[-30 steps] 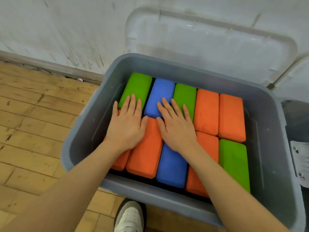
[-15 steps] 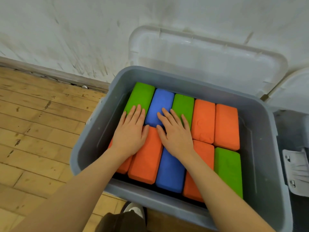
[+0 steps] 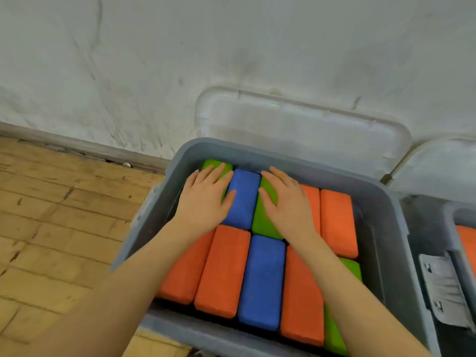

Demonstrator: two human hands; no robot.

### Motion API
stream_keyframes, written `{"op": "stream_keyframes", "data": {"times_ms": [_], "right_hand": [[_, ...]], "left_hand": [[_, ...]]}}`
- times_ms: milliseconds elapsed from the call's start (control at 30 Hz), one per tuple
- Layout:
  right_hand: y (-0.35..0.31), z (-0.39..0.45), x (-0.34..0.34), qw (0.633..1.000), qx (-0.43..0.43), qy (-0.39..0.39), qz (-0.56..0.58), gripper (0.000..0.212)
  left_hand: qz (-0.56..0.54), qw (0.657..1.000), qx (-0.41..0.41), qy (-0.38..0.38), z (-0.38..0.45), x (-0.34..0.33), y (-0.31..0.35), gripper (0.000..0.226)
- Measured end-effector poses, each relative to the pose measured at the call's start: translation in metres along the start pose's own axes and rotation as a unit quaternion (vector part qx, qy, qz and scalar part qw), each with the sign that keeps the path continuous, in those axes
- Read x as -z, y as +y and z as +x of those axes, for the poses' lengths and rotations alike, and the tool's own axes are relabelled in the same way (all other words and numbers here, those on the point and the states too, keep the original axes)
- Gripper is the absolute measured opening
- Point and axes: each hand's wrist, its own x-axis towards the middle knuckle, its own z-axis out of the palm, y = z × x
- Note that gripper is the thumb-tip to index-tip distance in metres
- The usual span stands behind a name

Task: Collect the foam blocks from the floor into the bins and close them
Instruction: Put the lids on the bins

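The top layer of foam blocks [image 3: 260,279] is being pressed flat inside the grey bin [image 3: 381,202], and both hands are being held flat with fingers straight, gripping nothing. The left hand [image 3: 206,202] is being rested on the far green block [image 3: 216,164] with its thumb on the blue block [image 3: 243,197] just beside it; the right hand [image 3: 288,202] is being laid across the second green block [image 3: 261,220] and the edge of an orange block [image 3: 337,222]. The blocks are lying side by side in two rows, their long axes running away from the hands toward the wall. The coming move is judged to turn on the lid [image 3: 304,132], which is being propped open just beyond the fingertips, leaning back toward the wall, its long axis running across the hands. It is lying about equally near to both, so a two-handed pull toward the body seems called for. A second bin [image 3: 461,222] is being glimpsed beyond the right hand.
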Motion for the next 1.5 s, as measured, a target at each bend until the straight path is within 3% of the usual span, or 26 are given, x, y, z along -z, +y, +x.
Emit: {"op": "stream_keyframes", "data": {"times_ms": [167,300,433,667,1067,1500], "right_hand": [[0.036,0.071,0.061,0.991,-0.024,0.111,-0.073,0.053],[0.071,0.105,0.075,0.983,-0.065,0.072,-0.155,0.063],[0.094,0.109,0.059,0.971,-0.049,0.06,-0.225,0.071],[0.102,0.128,0.056,0.956,0.05,0.215,-0.195,0.037],[0.087,0.117,0.081,0.912,0.136,0.335,-0.192,0.015],[-0.02,0.064,0.191,0.871,0.172,0.401,-0.225,0.021]], "left_hand": [[-0.029,0.996,-0.045,0.071,0.092,0.032,0.03,0.05],[0.024,0.997,-0.063,0.039,0.143,0.027,0.038,0.057],[0.044,0.993,-0.096,0.044,0.164,0.01,0.038,0.058],[0.036,0.97,-0.156,0.182,0.185,-0.008,0.044,0.041],[-0.007,0.959,-0.146,0.242,0.171,0.016,0.064,0.029],[0.039,0.922,-0.166,0.349,0.09,0.154,0.101,0.028]]}}
